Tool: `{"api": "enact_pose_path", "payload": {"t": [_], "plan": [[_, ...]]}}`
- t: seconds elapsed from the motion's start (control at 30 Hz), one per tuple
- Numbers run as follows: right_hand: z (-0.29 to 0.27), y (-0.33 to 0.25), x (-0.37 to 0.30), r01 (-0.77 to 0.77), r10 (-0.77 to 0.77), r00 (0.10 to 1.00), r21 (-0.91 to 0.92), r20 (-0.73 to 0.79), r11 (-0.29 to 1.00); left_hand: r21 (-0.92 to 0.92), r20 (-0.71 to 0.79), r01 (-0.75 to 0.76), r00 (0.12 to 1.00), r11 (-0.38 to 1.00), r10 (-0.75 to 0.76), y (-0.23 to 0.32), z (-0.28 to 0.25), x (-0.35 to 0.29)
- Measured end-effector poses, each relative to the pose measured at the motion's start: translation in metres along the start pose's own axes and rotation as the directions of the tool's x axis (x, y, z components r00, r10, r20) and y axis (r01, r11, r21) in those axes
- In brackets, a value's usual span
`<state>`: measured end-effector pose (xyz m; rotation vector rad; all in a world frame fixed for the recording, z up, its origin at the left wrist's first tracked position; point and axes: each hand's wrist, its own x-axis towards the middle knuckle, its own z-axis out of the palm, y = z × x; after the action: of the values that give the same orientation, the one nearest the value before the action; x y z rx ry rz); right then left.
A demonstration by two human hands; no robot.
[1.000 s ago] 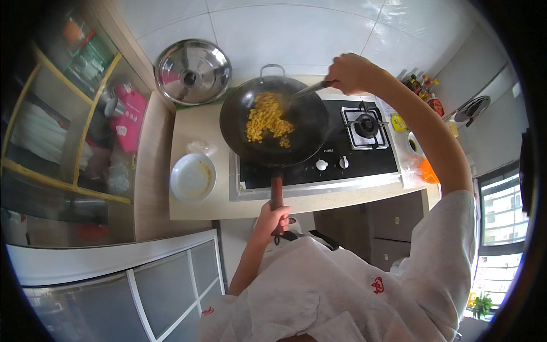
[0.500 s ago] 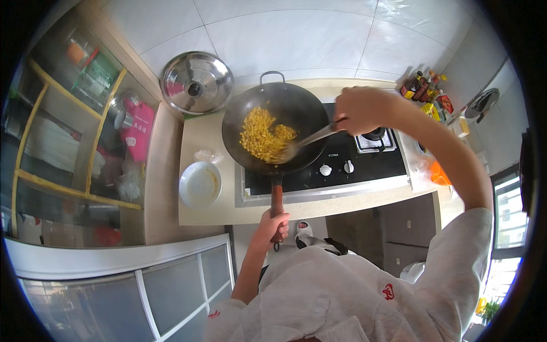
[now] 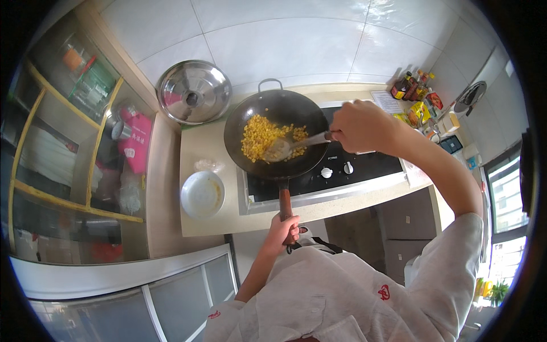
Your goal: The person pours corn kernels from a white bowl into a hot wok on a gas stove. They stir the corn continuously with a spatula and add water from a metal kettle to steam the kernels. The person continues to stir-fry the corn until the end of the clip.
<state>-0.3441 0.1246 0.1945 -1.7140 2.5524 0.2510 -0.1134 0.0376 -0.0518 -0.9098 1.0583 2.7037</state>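
A dark wok [image 3: 288, 104] stands over the left part of the stove, with yellow corn kernels [image 3: 253, 137] heaped mostly in its left half and middle. My left hand [image 3: 283, 229] is wrapped round the wok's brown wooden handle [image 3: 285, 200], which points toward me. Held from above by my right hand [image 3: 363, 128], a metal spatula [image 3: 310, 141] slants down to the left into the wok. Its broad blade sits among the kernels and looks slightly blurred.
Left of the wok are a white bowl [image 3: 200, 195] and crumpled clear plastic [image 3: 209, 165]. A steel lid [image 3: 199, 92] leans against the tiled wall. Sauce bottles [image 3: 404, 86] and packets stand at the back right. Two knobs [image 3: 326, 172] sit on the stove's front.
My right hand has swept the spatula blade left through the corn, and some kernels have spread to the right. My left hand keeps its grip on the handle. The view has shifted slightly.
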Motion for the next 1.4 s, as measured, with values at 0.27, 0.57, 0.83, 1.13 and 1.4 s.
{"api": "enact_pose_path", "payload": {"t": [0.27,0.57,0.83,1.13,1.4], "plan": [[0.022,-0.009,0.075,-0.011,0.011,0.999,-0.006,0.035,1.000,-0.008,0.002,0.024,1.000,1.000,-0.024,0.003,0.004,0.001],[-0.027,0.038,0.031,-0.111,0.111,0.984,-0.008,0.138,0.994,-0.001,-0.010,0.022,1.000,1.000,-0.022,0.002,0.001,0.003],[-0.068,0.014,0.049,-0.293,0.285,0.847,-0.053,0.449,0.955,-0.046,0.007,0.036,0.999,0.998,-0.036,0.001,-0.001,0.003],[-0.033,0.017,0.075,-0.183,0.189,0.947,-0.049,0.258,0.982,-0.047,0.011,0.023,1.000,0.999,-0.022,0.005,0.004,0.002],[-0.054,0.035,0.058,-0.184,0.237,0.937,-0.213,0.256,0.959,-0.048,0.011,0.011,1.000,0.999,-0.011,0.003,0.001,0.001]]}}
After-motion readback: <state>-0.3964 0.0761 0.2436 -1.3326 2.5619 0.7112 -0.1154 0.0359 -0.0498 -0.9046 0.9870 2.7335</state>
